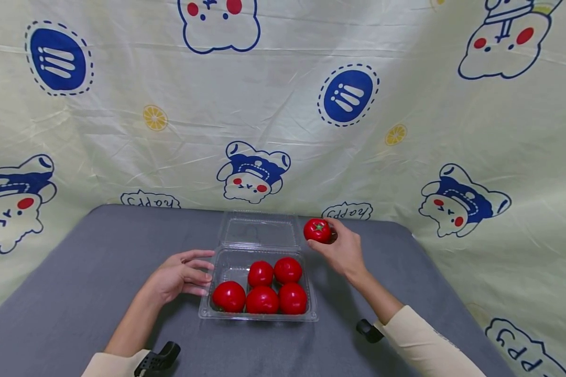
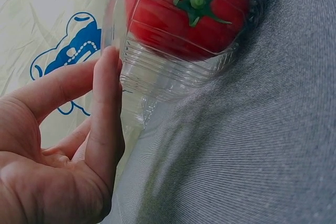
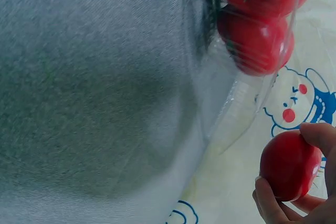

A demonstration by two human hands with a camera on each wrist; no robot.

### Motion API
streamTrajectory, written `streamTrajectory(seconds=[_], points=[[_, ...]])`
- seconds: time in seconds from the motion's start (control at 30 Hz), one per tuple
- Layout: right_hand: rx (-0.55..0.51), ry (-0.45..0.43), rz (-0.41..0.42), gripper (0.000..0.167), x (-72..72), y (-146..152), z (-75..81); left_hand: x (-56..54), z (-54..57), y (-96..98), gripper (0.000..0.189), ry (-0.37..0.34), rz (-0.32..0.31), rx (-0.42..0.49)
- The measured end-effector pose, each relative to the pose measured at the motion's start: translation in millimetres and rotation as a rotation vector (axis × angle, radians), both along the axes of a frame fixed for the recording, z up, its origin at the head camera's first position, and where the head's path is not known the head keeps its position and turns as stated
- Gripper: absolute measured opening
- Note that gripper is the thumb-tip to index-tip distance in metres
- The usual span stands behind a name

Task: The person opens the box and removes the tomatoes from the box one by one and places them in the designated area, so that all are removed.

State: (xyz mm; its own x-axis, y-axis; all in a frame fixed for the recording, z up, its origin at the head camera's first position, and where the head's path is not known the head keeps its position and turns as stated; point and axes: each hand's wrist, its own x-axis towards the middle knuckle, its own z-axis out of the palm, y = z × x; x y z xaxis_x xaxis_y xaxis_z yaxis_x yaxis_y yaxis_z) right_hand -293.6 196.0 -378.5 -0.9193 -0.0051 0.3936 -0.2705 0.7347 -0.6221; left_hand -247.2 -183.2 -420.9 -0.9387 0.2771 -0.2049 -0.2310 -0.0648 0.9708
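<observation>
The right hand [image 1: 344,246] pinches a red tomato [image 1: 314,231] between its thumb and fingers, holding it up above the gray bench [image 1: 108,272], just right of the clear box's open lid [image 1: 259,230]. The left hand [image 1: 181,275] grips nothing; its fingers are loose and nearly straight, with the tips at the left edge of the box [image 1: 230,268]. Five more tomatoes [image 1: 262,300] sit in the box, three in the near row and two behind them.
</observation>
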Motion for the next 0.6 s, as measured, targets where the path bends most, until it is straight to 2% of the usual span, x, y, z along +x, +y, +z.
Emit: streamTrajectory(seconds=[0.6], points=[[0.034, -0.104, -0.081, 0.064, -16.3, 17.4, -27.0, 0.3, 0.5, 0.4, 0.063, -0.009, 0.008, -0.001]])
